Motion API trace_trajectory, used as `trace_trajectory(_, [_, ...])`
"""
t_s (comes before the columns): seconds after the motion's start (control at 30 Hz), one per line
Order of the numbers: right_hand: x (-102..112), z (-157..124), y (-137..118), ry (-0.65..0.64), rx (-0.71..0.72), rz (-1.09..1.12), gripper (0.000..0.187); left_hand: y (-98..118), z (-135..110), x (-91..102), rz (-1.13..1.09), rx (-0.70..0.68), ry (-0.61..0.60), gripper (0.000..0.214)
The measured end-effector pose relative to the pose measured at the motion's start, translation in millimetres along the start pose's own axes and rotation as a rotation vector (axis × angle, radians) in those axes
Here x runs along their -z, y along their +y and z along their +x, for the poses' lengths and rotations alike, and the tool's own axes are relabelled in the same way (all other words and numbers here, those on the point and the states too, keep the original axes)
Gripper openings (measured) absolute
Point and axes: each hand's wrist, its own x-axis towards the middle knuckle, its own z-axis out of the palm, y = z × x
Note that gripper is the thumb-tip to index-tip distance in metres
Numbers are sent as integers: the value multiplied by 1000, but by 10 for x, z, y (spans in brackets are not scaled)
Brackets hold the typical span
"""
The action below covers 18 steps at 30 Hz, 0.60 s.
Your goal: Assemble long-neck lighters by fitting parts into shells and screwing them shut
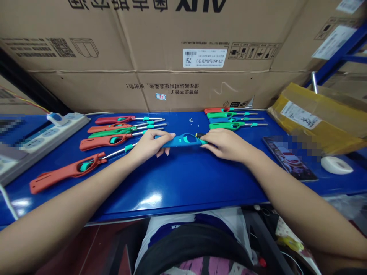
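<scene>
Here, both hands meet over the middle of the blue table, holding one blue lighter between them. The left hand is closed over the lighter's left end, thumb on top and fingers curled under. The right hand pinches its right end, fingers bent down over it. The lighter lies level, lengthwise from left to right, low over the table; whether it touches the surface cannot be told. To the left is a left row of five lighters, red and green, with metal tips pointing right; the nearest, a red lighter, lies just beside the left wrist. Behind the right hand is a right row of four lighters, set close together. A power strip sits at the far left edge. On the right lie a phone, a white tape roll and a yellow parcel. Cardboard boxes stand along the back.
</scene>
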Motion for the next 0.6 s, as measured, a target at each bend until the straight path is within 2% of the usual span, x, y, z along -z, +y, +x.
trace_trajectory(0.17, [-24, -11, -22, 9, -5, 1, 32, 0, -10, 18, -29, 72, 14, 48])
trace_trajectory(0.4, [-55, -20, -32, 71, 59, -51, 33, -4, -4, -25, -193, 222, -25, 52])
trace_trajectory(0.6, [-75, -12, -39, 201, 136, -115, 27, 70, -47, -104, -332, 308, 28, 49])
